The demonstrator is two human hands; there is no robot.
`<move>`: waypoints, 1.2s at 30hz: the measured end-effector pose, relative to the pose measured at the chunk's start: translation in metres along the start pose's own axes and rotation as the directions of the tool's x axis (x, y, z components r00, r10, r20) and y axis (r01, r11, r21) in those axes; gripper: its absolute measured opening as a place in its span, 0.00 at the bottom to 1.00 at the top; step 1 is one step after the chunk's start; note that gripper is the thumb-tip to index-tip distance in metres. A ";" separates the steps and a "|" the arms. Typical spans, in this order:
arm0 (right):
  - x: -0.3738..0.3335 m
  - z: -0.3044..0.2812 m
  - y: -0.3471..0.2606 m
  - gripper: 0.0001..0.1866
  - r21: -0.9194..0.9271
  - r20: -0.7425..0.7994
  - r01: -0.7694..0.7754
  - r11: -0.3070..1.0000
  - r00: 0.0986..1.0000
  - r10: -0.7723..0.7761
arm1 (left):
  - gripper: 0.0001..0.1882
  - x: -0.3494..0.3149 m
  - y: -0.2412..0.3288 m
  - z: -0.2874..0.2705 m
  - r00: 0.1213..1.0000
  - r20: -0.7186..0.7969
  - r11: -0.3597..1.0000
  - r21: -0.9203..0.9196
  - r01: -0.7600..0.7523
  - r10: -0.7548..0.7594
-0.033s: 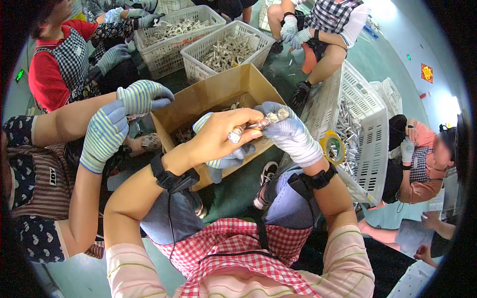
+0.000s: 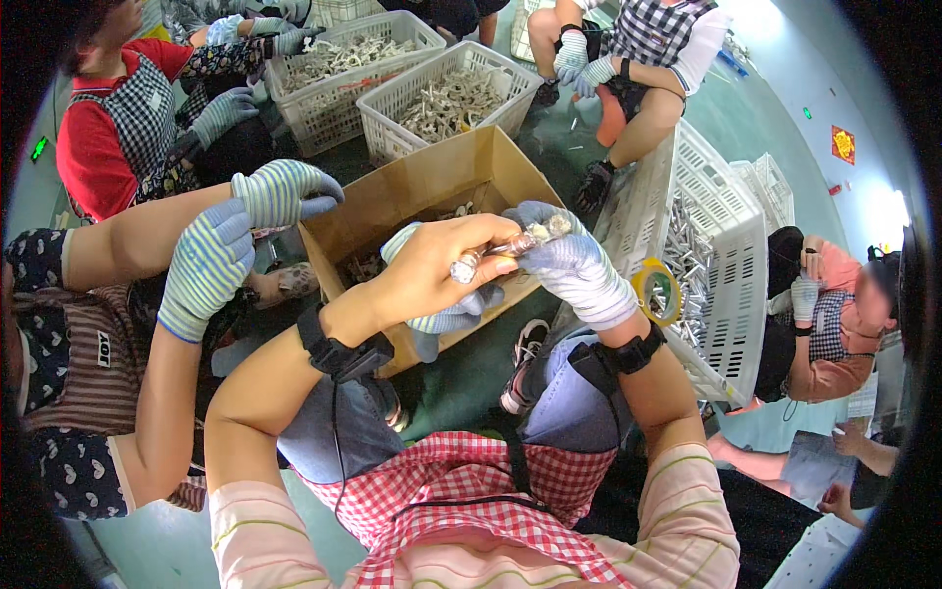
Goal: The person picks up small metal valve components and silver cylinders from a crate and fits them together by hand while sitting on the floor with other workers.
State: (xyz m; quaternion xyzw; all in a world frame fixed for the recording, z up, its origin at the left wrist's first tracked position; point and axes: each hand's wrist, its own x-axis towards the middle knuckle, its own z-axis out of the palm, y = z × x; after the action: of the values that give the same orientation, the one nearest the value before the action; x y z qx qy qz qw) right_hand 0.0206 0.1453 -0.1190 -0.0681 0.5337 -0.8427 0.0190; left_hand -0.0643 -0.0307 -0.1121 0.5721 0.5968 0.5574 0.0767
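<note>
Over the cardboard box (image 2: pixel 392 191), both of my hands meet on a small bundle of shiny metal pieces (image 2: pixel 465 266), some of it seemingly in clear film. My left hand (image 2: pixel 417 265) is bare; its thumb and fingers are closed on the bundle's left end. Gloved in striped knit, my right hand (image 2: pixel 579 270) grips the other end, where pale round tips (image 2: pixel 557 225) stick out by the fingers. A striped glove (image 2: pixel 446 319) shows beneath my left hand; whether it is worn or loose is hidden. More metal pieces lie inside the box.
White crates of metal parts (image 2: pixel 446 103) stand beyond the box. At right, a large white crate (image 2: pixel 721 294) holds slim metal pieces, with a yellow tape roll (image 2: pixel 659 292) at its near side. Close on my left are a co-worker's gloved hands (image 2: pixel 206 265); other people sit around.
</note>
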 end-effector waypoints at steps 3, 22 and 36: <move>0.001 -0.001 0.001 0.09 -0.203 0.013 0.006 0.979 1.000 -0.003 | 0.13 -0.001 -0.001 0.000 1.000 -0.009 1.000 0.006 -0.018 0.018; -0.001 -0.014 0.011 0.13 -0.084 0.062 0.063 0.994 0.996 -0.058 | 0.13 0.001 0.004 0.000 0.998 -0.015 0.998 0.009 -0.065 0.065; 0.004 -0.002 0.001 0.08 0.009 0.098 0.108 0.994 0.989 -0.109 | 0.13 0.001 -0.004 0.002 0.999 -0.030 0.998 -0.064 -0.013 0.011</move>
State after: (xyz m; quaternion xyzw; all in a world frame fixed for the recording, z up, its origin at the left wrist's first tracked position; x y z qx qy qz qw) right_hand 0.0161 0.1456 -0.1206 -0.1384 0.5263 -0.8390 -0.0006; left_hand -0.0656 -0.0278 -0.1150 0.5647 0.5763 0.5850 0.0826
